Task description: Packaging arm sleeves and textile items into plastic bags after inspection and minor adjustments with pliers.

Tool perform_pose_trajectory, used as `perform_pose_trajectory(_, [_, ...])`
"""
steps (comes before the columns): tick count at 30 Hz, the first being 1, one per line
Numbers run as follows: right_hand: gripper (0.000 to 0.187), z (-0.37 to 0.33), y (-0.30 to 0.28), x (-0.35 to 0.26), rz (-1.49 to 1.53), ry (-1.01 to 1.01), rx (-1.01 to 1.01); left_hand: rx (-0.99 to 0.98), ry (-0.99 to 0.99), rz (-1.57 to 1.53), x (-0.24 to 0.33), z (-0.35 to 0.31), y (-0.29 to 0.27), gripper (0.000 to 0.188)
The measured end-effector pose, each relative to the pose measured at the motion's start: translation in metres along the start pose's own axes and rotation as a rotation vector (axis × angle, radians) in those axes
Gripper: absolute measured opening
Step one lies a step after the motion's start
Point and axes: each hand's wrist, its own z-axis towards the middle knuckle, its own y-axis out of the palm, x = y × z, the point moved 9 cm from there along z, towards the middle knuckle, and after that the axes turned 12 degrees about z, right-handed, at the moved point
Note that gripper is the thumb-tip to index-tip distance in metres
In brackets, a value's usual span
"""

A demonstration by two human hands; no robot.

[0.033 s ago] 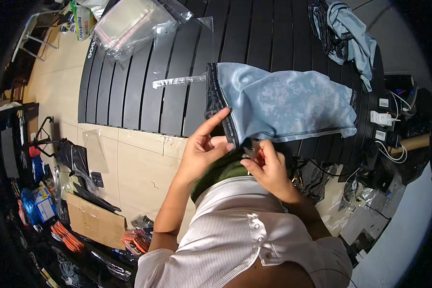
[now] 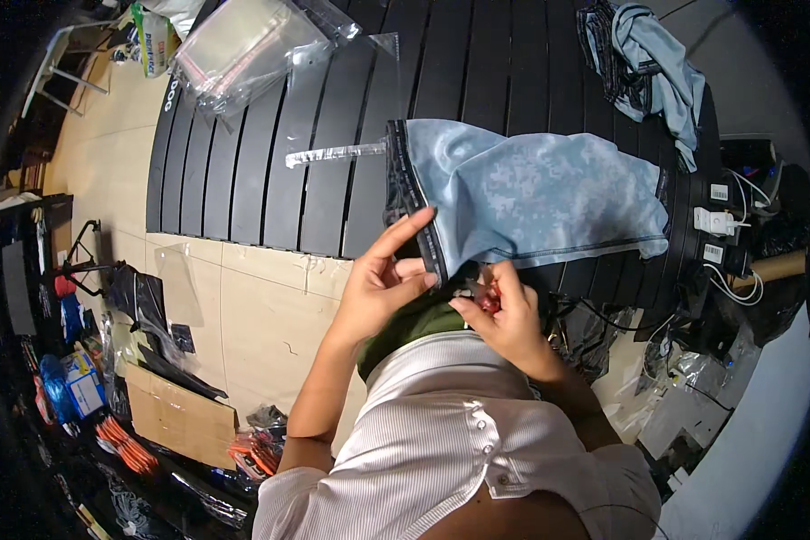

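A light blue patterned garment [image 2: 549,193] with a dark waistband lies spread on the black slatted table [image 2: 270,153]. My left hand [image 2: 382,283] pinches the waistband at the garment's near left corner, forefinger stretched along the band. My right hand [image 2: 504,310] is closed around a small red tool, just under the garment's near edge. A narrow clear plastic strip [image 2: 333,155] lies on the slats left of the garment.
Clear plastic bags [image 2: 243,45] pile at the table's far left. Another blue and dark garment [image 2: 643,63] is heaped at the far right. Cables and white adapters [image 2: 715,220] sit at the right edge. Cardboard [image 2: 175,414] and orange items [image 2: 126,445] lie on the floor left.
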Motion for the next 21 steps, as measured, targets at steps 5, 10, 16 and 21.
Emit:
perform_pose_trajectory(5, [0.022, 0.015, -0.023, 0.012, -0.129, 0.091, 0.032, -0.045, 0.0, 0.096, 0.001, -0.004, 0.0, 0.065])
perform_pose_trajectory(10, [0.018, 0.021, -0.07, 0.032, -0.078, 0.204, 0.149, 0.219, -0.09, 0.227, -0.014, 0.003, -0.033, 0.047])
perform_pose_trajectory(16, [0.014, 0.015, -0.115, 0.033, 0.167, 0.247, 0.276, 0.35, -0.086, 0.176, -0.003, 0.016, -0.053, 0.042])
perform_pose_trajectory(21, [0.026, 0.022, -0.248, 0.018, 0.146, 0.066, 0.664, 0.386, -0.053, 0.241, 0.009, 0.031, -0.073, 0.044])
